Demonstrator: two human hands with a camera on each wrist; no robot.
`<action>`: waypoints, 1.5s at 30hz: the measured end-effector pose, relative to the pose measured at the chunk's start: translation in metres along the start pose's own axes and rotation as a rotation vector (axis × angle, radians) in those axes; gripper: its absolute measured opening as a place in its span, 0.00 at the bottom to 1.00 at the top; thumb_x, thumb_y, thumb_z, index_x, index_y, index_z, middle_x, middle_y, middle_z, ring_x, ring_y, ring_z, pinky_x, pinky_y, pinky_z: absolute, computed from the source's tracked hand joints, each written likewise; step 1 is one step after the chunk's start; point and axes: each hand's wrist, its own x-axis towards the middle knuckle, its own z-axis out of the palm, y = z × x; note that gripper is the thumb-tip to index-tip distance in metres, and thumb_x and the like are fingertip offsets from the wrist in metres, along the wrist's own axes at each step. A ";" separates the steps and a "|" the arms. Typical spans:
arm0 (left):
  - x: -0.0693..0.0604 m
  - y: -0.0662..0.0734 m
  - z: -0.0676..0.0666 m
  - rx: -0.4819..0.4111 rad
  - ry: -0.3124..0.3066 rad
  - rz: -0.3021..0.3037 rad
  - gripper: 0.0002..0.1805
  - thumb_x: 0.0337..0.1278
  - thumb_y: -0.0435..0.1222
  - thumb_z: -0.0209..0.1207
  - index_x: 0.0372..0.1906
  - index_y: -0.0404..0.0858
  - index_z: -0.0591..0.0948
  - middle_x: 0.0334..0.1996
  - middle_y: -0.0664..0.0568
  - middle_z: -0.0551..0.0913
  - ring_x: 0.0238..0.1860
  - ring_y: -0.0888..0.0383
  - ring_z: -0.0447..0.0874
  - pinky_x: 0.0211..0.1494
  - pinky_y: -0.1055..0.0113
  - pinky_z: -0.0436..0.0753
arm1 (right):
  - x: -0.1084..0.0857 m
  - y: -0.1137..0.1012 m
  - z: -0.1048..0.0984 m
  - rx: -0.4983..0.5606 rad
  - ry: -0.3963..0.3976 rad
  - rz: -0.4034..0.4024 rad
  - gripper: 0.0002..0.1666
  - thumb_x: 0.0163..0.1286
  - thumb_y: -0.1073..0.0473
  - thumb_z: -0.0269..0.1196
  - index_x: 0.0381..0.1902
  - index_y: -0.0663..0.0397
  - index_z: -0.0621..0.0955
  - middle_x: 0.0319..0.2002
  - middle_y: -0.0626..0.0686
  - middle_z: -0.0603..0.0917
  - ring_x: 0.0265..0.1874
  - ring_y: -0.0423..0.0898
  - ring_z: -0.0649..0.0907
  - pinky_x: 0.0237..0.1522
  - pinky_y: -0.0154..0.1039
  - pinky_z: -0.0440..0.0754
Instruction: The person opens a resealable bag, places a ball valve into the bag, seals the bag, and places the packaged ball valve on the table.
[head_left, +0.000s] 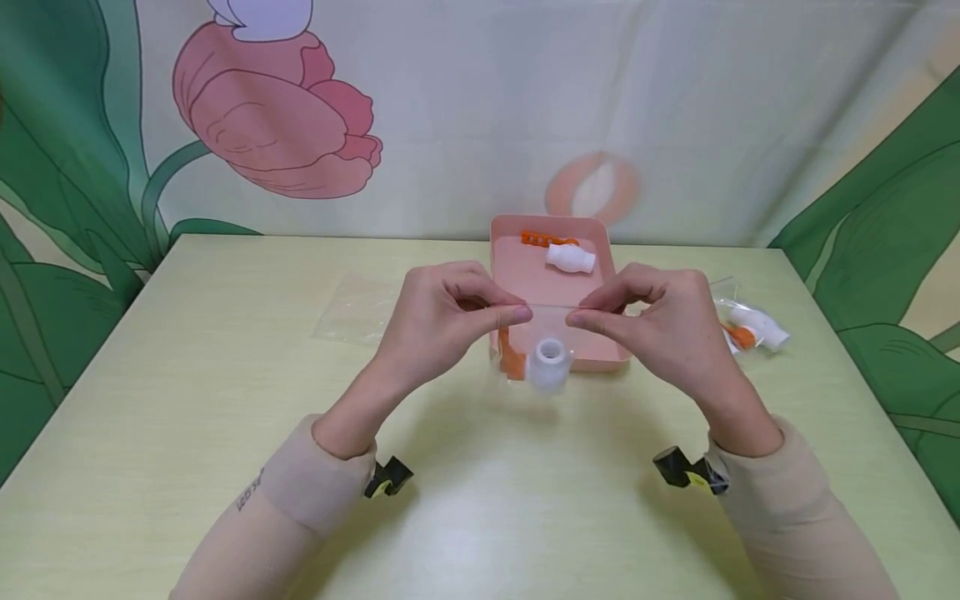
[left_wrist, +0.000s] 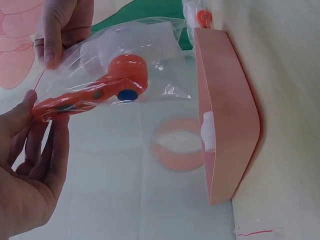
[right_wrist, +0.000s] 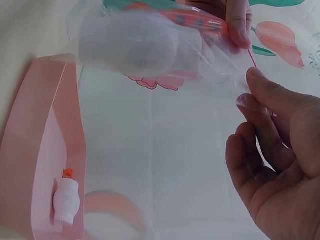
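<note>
Your left hand and right hand each pinch the top edge of a clear zip bag, thumbs against fingers, red seal line between them. Bag hangs raised; in the head view it overlaps the near edge of the pink tray. Inside: white plastic piece, orange piece beside it. In the tray: orange perforated strip, white ribbed-end piece. Flat clear bag left on table; filled bag right.
</note>
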 end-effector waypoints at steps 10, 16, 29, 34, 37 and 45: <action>0.000 -0.005 -0.005 0.036 0.082 0.008 0.03 0.53 0.29 0.75 0.30 0.38 0.91 0.30 0.56 0.86 0.31 0.60 0.86 0.38 0.62 0.85 | 0.000 0.007 0.004 0.122 -0.035 0.080 0.10 0.66 0.64 0.73 0.44 0.60 0.88 0.37 0.51 0.89 0.33 0.46 0.87 0.38 0.33 0.85; 0.000 -0.006 -0.005 0.050 0.157 -0.027 0.03 0.55 0.32 0.75 0.30 0.38 0.91 0.30 0.56 0.87 0.31 0.59 0.85 0.38 0.63 0.83 | -0.002 0.013 0.011 0.192 -0.045 0.159 0.19 0.70 0.64 0.69 0.56 0.60 0.79 0.42 0.54 0.88 0.37 0.48 0.87 0.41 0.36 0.86; 0.003 -0.009 -0.004 -0.064 0.303 -0.093 0.06 0.58 0.32 0.73 0.35 0.32 0.89 0.34 0.49 0.86 0.33 0.53 0.84 0.35 0.60 0.89 | -0.005 0.011 0.044 0.040 -0.146 0.086 0.42 0.60 0.57 0.79 0.66 0.54 0.69 0.56 0.52 0.78 0.54 0.49 0.79 0.55 0.50 0.81; 0.003 -0.009 -0.001 -0.087 0.316 -0.083 0.07 0.59 0.32 0.72 0.36 0.31 0.89 0.33 0.47 0.85 0.32 0.52 0.83 0.34 0.60 0.89 | -0.007 0.010 0.054 0.048 -0.125 -0.001 0.46 0.55 0.58 0.81 0.67 0.58 0.70 0.57 0.50 0.77 0.49 0.47 0.80 0.51 0.47 0.81; 0.004 -0.010 -0.001 -0.086 0.322 -0.079 0.07 0.61 0.32 0.72 0.37 0.31 0.88 0.33 0.47 0.84 0.32 0.52 0.82 0.33 0.60 0.89 | -0.007 0.009 0.057 0.010 -0.104 -0.050 0.49 0.53 0.57 0.83 0.68 0.59 0.70 0.59 0.51 0.76 0.50 0.47 0.78 0.50 0.46 0.80; 0.004 -0.012 0.002 -0.116 0.319 -0.082 0.08 0.62 0.32 0.70 0.38 0.29 0.87 0.34 0.45 0.84 0.31 0.51 0.82 0.33 0.59 0.89 | -0.007 0.007 0.062 -0.165 -0.046 -0.068 0.54 0.51 0.50 0.84 0.70 0.63 0.70 0.64 0.57 0.73 0.61 0.52 0.73 0.57 0.50 0.77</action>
